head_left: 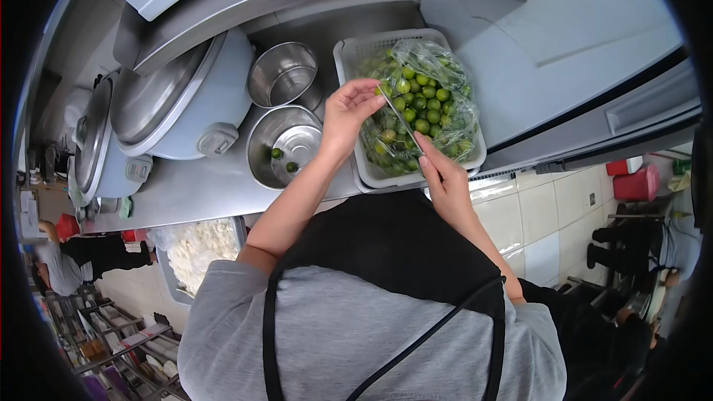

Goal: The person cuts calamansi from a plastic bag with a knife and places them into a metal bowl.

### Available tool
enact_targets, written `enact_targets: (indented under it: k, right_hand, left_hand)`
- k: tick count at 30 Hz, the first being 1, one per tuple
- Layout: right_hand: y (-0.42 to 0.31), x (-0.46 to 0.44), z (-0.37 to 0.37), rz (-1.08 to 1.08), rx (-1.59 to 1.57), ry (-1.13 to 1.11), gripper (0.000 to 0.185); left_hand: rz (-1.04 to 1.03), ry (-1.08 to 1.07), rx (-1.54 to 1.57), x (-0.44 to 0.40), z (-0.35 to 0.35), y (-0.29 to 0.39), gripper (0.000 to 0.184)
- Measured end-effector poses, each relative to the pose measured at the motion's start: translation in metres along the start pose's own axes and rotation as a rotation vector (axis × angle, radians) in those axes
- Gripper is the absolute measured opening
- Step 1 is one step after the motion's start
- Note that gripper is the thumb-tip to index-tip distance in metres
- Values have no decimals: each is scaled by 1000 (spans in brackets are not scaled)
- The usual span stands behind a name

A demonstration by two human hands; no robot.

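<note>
My right hand (443, 178) is closed round the handle of a knife (403, 122), whose thin blade points up and left. At the blade's tip, my left hand (351, 110) pinches a small green lime (381, 91), mostly hidden by the fingers. Both hands are over a white plastic basket (477, 154). Inside it, an opened clear plastic bag (427, 50) holds many green limes (420, 104). Left of my left forearm stands a steel pot (261, 160) with two small dark green pieces of lime (290, 167) at its bottom.
Another steel pot (284, 67) stands behind the first on the steel counter (178, 197). Two large lidded cookers (223, 96) are to the left, and a pale appliance top (564, 67) is at the right. Below left is a tub of whitish food (197, 252). Other people stand at both sides.
</note>
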State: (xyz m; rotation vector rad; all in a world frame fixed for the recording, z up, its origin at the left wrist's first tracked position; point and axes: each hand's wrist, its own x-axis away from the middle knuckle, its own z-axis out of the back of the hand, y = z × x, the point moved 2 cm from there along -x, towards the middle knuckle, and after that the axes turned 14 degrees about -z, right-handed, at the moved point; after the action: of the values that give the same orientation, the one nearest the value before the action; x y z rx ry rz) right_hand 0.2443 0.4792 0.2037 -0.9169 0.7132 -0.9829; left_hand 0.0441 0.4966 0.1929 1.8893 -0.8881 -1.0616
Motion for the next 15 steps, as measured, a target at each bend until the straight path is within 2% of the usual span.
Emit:
enact_targets:
  k: [1,5,7,10,11,13,15]
  right_hand:
    - [-1,2,1,-64,20,-35,33]
    - [2,1,1,-61,43,-15,34]
    - [-1,-6,0,-13,23,35,34]
    - [0,-13,-3,23,-8,63,33]
    - [1,-12,-3,24,-10,62,33]
    - [2,-11,-2,8,3,48,32]
    - [7,-7,1,-39,22,-25,32]
  left_hand:
    - [10,-4,-13,0,-1,2,24]
    - [39,-20,-11,6,-5,-2,24]
    - [89,-139,-52,13,-10,-6,24]
    - [126,-156,0,18,-15,-8,24]
    - [125,-156,-2,18,-13,-8,24]
    - [263,-78,268,15,-8,-11,24]
    - [256,-45,238,10,5,-7,23]
